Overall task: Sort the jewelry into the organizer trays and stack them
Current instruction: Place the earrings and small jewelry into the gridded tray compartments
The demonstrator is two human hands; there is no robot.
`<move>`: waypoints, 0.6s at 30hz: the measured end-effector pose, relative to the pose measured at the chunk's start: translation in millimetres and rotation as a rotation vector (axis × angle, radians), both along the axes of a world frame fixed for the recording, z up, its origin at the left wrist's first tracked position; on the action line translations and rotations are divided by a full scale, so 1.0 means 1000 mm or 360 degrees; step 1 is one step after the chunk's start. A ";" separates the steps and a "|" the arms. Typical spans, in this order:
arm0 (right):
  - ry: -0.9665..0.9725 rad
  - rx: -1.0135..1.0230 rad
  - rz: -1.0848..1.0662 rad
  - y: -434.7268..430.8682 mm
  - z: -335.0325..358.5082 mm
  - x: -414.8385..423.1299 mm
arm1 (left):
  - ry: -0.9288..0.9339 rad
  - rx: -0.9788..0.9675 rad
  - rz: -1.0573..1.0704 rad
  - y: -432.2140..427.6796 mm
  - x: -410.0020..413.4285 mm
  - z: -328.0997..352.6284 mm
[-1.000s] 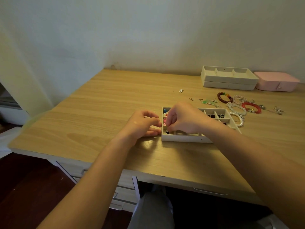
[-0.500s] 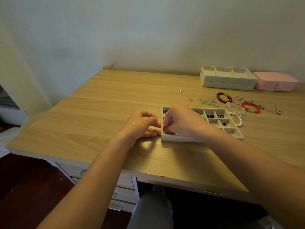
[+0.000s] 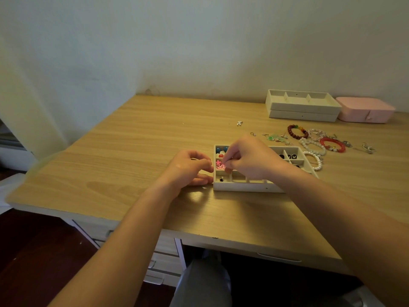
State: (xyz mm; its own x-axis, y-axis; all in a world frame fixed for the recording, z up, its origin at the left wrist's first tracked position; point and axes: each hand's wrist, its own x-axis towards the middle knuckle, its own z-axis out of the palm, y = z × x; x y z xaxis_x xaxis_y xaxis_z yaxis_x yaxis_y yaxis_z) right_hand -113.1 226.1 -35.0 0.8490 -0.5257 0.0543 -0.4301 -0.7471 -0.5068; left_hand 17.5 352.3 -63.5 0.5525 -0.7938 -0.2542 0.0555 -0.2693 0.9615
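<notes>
right hand over the near-left part of the organizer tray, fingers curled and fingertips pinched together just beside the pink flower piece; i cannot tell whether they hold anything. left hand rests on the desk, fingers loosely curled and touching the tray's left wall; i cannot tell if it grips. in the tray's left column i see blue beads farthest, then a red piece, then the pink flower. black pieces lie in the right compartments. to the right, loose on the desk: pearl bracelets, red bracelet, dark beaded bracelet. at the wall, two stacked trays beside a pink box.
</notes>
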 end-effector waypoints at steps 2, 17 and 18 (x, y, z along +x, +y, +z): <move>-0.0013 0.0035 0.0019 0.000 0.000 -0.001 | -0.0040 0.0011 0.0000 -0.001 -0.001 0.000; -0.0042 0.0062 0.0053 0.005 -0.009 -0.004 | -0.0032 -0.0004 0.0012 -0.001 -0.005 0.002; -0.0052 0.0072 0.0044 0.004 -0.009 -0.004 | -0.0025 -0.0006 0.0011 -0.001 -0.004 0.002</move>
